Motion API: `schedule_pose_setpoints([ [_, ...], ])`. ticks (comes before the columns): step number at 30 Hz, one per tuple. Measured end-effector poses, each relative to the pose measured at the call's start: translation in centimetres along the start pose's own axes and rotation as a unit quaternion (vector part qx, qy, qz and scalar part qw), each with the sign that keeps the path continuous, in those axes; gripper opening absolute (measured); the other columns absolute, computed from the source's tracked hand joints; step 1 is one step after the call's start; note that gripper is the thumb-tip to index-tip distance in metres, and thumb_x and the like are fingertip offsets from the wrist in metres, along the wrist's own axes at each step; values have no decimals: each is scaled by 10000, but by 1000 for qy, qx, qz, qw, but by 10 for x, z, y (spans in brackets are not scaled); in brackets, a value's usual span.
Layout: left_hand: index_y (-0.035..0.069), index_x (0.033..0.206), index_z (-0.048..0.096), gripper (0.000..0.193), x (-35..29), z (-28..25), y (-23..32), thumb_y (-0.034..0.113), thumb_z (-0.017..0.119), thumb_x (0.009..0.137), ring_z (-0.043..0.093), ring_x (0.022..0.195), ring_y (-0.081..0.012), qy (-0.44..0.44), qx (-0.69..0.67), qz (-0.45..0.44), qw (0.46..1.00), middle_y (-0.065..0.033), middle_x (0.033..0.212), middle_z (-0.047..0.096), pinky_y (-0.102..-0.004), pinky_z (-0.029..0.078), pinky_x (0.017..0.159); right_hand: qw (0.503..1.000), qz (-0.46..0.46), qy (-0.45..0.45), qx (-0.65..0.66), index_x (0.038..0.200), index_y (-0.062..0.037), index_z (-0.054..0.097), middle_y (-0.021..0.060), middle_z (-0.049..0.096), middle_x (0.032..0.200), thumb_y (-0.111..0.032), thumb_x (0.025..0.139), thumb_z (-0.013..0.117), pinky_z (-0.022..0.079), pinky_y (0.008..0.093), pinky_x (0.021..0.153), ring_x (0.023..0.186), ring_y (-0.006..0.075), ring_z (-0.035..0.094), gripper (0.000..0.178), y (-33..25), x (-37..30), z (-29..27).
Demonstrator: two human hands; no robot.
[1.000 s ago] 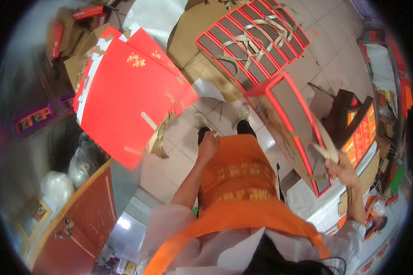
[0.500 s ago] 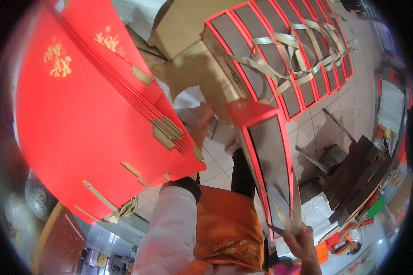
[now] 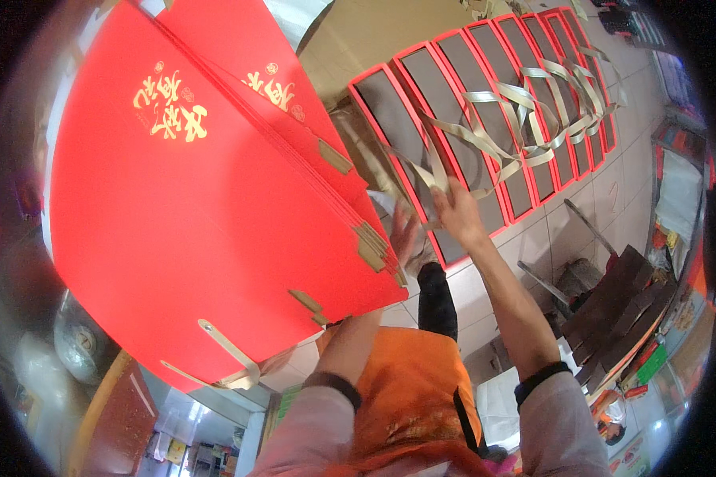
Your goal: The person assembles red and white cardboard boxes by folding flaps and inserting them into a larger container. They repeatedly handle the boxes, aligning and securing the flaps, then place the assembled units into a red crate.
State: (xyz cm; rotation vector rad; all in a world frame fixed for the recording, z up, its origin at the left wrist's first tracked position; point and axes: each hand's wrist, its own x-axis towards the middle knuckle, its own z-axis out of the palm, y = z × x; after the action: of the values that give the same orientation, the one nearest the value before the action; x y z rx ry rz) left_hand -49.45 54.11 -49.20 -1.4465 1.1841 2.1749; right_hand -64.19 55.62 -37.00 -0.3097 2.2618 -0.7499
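My right hand (image 3: 458,213) grips the pale ribbon handle (image 3: 429,171) of the nearest red gift bag (image 3: 453,253), at the near end of a row of standing bags. The bag's grey inside shows between its red rims. My left hand (image 3: 404,232) is close by on the left, fingers apart beside the bag's end; its wrist passes behind the flat red bags. This stack of flat, folded red bags (image 3: 215,230), with gold lettering and tan flaps, fills the left side and hides part of my left forearm.
Several open red gift bags (image 3: 525,159) stand in a row, their ribbon handles (image 3: 549,119) tangled over the tops. Beyond lies a brown cardboard box (image 3: 390,40). Dark brown strips (image 3: 620,310) are piled at right over the tiled floor (image 3: 477,306). A wooden-edged board (image 3: 119,413) stands lower left.
My right hand has carried a bag by its ribbon from the lower right up to the row's near end. The flat bags have shifted right in view.
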Motion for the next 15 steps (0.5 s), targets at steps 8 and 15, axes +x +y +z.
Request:
schedule_pose_setpoints([
  [8,133,1470,24,720,34,39,27,213,489,925,437,1188,-269,-93,-203,131,966,-158,1398,331,-351,429,944,989,-74,58,115,814,-35,476,-10,473,615,-201,917,545,374,232,467,544,58,445,207,13,22,-3],
  [15,141,1466,12,813,80,31,-20,269,565,884,432,1208,-266,-29,97,245,964,-180,1393,310,-343,490,873,983,-17,39,181,1147,-18,449,37,547,916,-113,915,530,486,253,690,789,102,547,264,44,-1,-1],
])
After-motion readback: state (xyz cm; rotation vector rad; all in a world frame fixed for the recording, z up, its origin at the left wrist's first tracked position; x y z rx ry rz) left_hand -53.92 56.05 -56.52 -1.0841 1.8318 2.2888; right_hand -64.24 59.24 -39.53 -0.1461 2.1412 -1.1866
